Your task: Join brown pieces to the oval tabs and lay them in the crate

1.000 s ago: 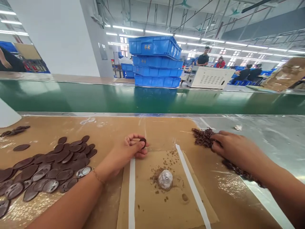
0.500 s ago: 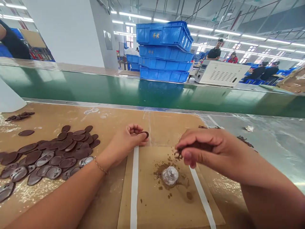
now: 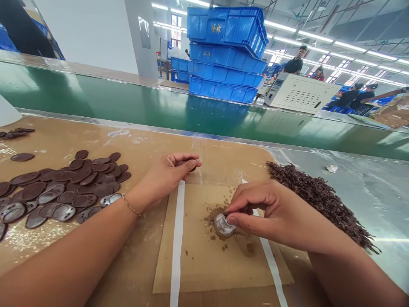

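Note:
My left hand (image 3: 174, 172) pinches a dark brown oval disc (image 3: 191, 164) between thumb and fingers, just above the far edge of a cardboard sheet. My right hand (image 3: 255, 207) is closed at the rim of a small clear pot (image 3: 223, 226) with whitish contents. A bit of a small dark brown strip (image 3: 226, 213) shows at its fingertips; the rest is hidden. Brown stains surround the pot on the cardboard sheet (image 3: 204, 268). Behind my right wrist lies a heap of thin dark brown strips (image 3: 319, 200).
A pile of brown oval discs (image 3: 76, 179), some shiny, spreads at the left. Beyond the table runs a green conveyor belt (image 3: 143, 106). Stacked blue crates (image 3: 226, 55) and a pale metal box (image 3: 302, 94) stand behind it. Several people are in the background.
My right hand has moved down and left to the pot, uncovering the heap of strips behind it. My left hand still holds the disc. The view has tilted slightly.

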{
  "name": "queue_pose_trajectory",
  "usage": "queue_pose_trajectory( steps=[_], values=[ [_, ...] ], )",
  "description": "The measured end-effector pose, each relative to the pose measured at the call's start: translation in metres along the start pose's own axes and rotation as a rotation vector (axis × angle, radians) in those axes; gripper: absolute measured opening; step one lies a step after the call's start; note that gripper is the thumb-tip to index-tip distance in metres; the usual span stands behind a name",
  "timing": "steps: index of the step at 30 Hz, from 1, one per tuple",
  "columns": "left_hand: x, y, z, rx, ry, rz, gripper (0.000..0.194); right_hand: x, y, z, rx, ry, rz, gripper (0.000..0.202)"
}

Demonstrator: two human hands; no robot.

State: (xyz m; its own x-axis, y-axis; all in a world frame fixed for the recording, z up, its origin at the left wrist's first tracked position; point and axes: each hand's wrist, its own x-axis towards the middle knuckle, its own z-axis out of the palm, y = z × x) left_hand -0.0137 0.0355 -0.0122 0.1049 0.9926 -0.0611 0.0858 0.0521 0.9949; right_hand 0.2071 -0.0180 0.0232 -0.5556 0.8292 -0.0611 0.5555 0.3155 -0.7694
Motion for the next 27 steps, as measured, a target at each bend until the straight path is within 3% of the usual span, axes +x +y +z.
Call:
queue_pose_trajectory(
  steps=[6, 27],
  values=[
    [-0.0006, 0.0006, 0.0, -0.109, -0.018, -0.035, 0.032, -0.0003, 0.0006, 0.0009, -0.016, -0.002, 0.05, 0.012],
    [-0.0011, 0.0009, 0.0033, -0.076, 0.006, -0.006, 0.027, -0.0016, 0.0013, 0.0031, -0.056, 0.046, -0.004, 0.007]
  ],
)
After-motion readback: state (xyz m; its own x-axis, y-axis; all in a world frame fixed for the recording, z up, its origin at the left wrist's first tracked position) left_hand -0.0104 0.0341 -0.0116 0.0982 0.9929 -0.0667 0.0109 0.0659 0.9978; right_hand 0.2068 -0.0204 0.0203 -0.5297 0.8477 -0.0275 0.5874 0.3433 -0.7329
